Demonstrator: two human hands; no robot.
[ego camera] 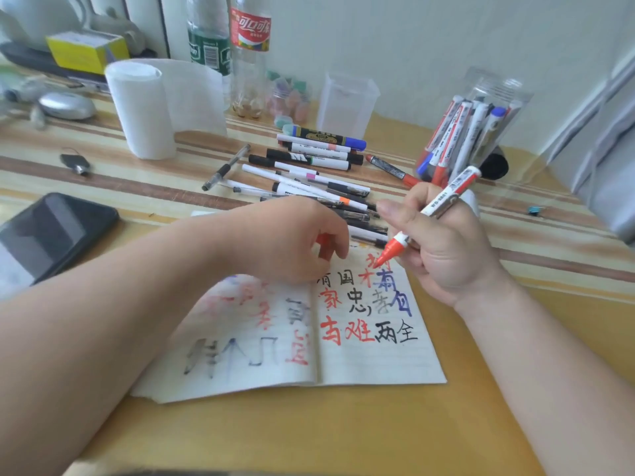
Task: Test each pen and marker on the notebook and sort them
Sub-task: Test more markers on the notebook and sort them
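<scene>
1. Here, we see the right hand (443, 249) wrapped round a white-barrelled marker with an orange-red nose (445, 200). The fingers curl about the barrel and the thumb lies along it, so this hand is clamped firmly on the marker.
2. The marker slants through that grip. Its uncapped tip points down and to the left below the thumb, and its back end rises beyond the knuckles.
3. Under the tip lies the open lined paper notebook (371, 359), its pages covered with red, black and blue characters. The tip sits over a red stroke at the top of the right page; we cannot tell whether it touches the paper.
4. Just left of the grip, the left hand (292, 235) rests at the notebook's top edge with its fingers curled, pinching a small red piece (323, 240). We cannot tell what that piece is.
5. Beyond both hands, a loose heap of black and white pens and markers (319, 176) lies on the striped yellow-brown table (343, 434).
6. Beyond the right-hand grip and slightly to its right, a clear plastic jar (498, 94) tilts, holding red-capped and blue-capped white markers.
7. Well to the left of the left hand lies a dark flat phone (51, 231).
</scene>
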